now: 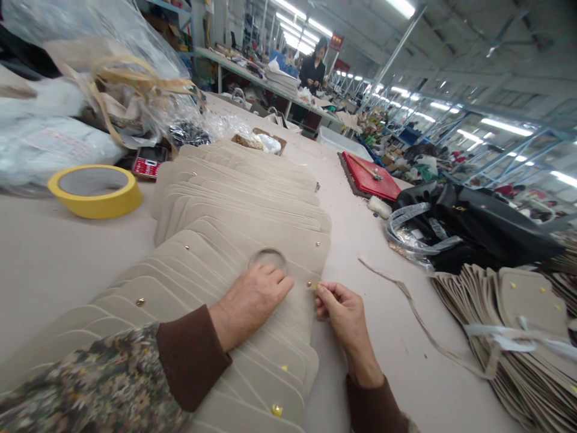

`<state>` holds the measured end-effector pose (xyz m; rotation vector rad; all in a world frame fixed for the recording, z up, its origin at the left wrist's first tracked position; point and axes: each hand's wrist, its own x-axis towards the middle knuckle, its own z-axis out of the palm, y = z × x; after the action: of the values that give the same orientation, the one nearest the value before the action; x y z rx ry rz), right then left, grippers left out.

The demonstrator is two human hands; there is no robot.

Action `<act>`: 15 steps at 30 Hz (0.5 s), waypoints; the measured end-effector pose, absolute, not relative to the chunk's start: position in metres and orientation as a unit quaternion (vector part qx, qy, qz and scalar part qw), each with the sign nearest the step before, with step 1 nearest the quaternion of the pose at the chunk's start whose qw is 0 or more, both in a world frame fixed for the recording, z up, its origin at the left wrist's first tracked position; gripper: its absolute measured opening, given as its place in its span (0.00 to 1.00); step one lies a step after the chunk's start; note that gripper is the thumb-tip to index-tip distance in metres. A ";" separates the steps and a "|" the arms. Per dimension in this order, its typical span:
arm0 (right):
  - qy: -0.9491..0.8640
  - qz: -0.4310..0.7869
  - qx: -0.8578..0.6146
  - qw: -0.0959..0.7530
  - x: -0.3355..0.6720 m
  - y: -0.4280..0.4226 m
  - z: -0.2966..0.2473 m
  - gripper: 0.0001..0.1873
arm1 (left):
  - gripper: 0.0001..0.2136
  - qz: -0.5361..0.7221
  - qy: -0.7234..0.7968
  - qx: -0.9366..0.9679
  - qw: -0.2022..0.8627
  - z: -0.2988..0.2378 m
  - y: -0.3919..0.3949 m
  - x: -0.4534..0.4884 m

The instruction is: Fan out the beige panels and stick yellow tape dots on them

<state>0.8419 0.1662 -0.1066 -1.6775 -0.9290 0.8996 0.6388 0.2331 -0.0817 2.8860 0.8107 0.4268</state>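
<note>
Overlapping beige panels (252, 225) with rounded corners lie fanned out in front of me, some with small gold-coloured metal studs. My left hand (252, 300) rests over them, fingers curled at the near edge of a thin, blurred ring-shaped roll (269, 257); their grip is partly hidden. At the panels' right edge, my right hand (343, 316) pinches a tiny yellow piece (316, 287) between thumb and forefinger. Just left of it sits a metal stud (309, 284). Closer to me, a yellow patch (276, 410) covers a spot on one panel.
A wide yellow tape roll (94, 192) lies left, before plastic bags (54, 138). On the right are a bundle of beige panels (509, 325) tied with a strip, black bags (473, 222), and a hammer (366, 168) on a red block (376, 180). A person (312, 72) stands farther back.
</note>
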 end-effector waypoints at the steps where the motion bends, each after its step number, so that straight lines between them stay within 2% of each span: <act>1: -0.387 0.376 -0.692 0.479 0.843 0.166 -0.108 0.20 | 0.06 0.112 0.274 0.953 0.058 -0.081 0.235 0.639; 7: -0.420 0.382 -0.719 0.400 0.837 0.163 -0.109 0.19 | 0.05 0.072 0.282 0.952 0.093 -0.079 0.236 0.638; 15: -0.548 0.201 -0.752 0.306 0.824 0.169 -0.103 0.13 | 0.06 0.063 0.286 0.950 0.113 -0.077 0.236 0.638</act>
<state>0.8237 0.1691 -0.1032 -1.9898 -1.4516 0.5330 0.6379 0.2356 -0.0768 2.7853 0.8375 0.1859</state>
